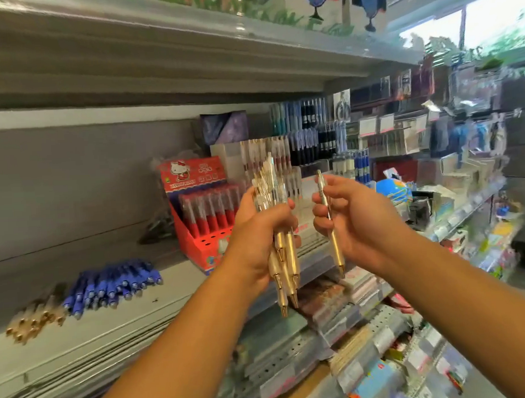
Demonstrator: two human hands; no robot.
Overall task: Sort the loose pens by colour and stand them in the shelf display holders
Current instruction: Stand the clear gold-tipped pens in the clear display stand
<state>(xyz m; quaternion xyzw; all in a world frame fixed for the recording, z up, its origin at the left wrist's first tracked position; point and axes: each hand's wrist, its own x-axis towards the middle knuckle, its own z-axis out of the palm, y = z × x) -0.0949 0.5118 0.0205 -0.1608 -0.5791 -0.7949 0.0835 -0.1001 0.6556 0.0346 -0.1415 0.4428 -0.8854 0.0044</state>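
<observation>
Centre frame: left hand (256,227) fingers (282,211) clench a pen bundle (284,253); right hand (348,221) pinches a single pen (336,246) mid-barrel. Pens likely handle light, rigid, slippery; grip barrels, not tips

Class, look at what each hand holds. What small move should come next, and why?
Probably the right hand should stand its single gold pen in the clear holder behind, where similar pens stand. The left hand grips a bundle of gold pens, so this colour looks sorted, and one pen is held apart, ready for placing.
</observation>
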